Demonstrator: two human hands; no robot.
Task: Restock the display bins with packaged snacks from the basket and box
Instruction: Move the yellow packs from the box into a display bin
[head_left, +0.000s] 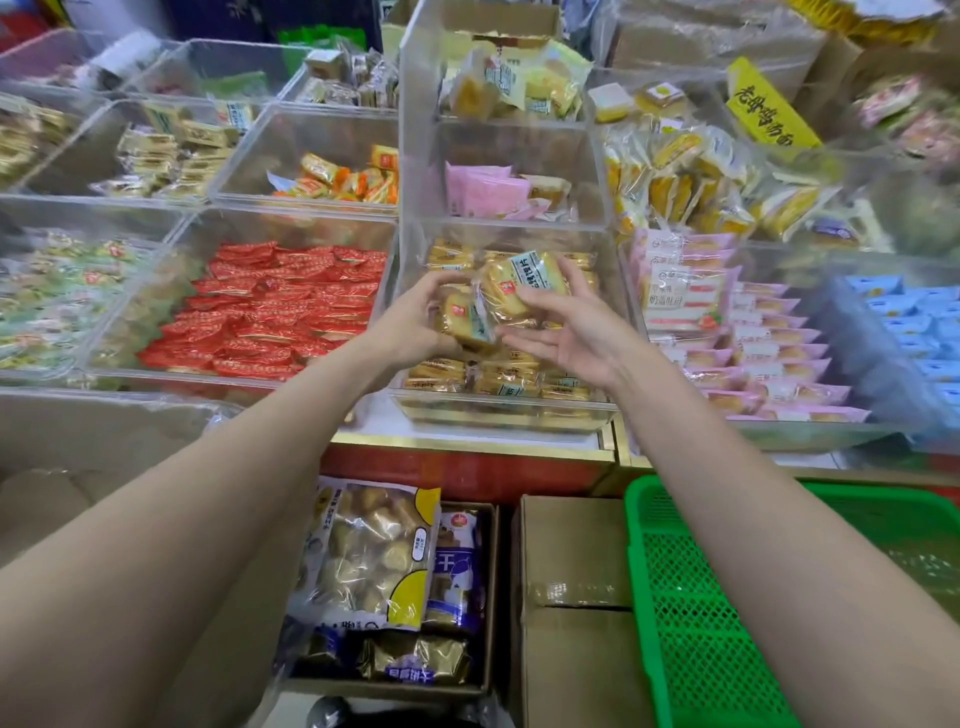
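Snack packets (506, 301) — clear-wrapped golden cakes, held as a bunch above the front centre display bin (498, 410) | left hand (415, 327) — fingers curled round the bunch's left side | right hand (566, 332) — fingers spread, palm against its right side | green basket (644, 571) — below, at lower right, beside a cardboard box (566, 597).

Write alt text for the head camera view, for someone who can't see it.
Both hands, left hand and right hand, hold clear-wrapped yellow cake packets over a clear bin of the same. A green basket and open box sit below.
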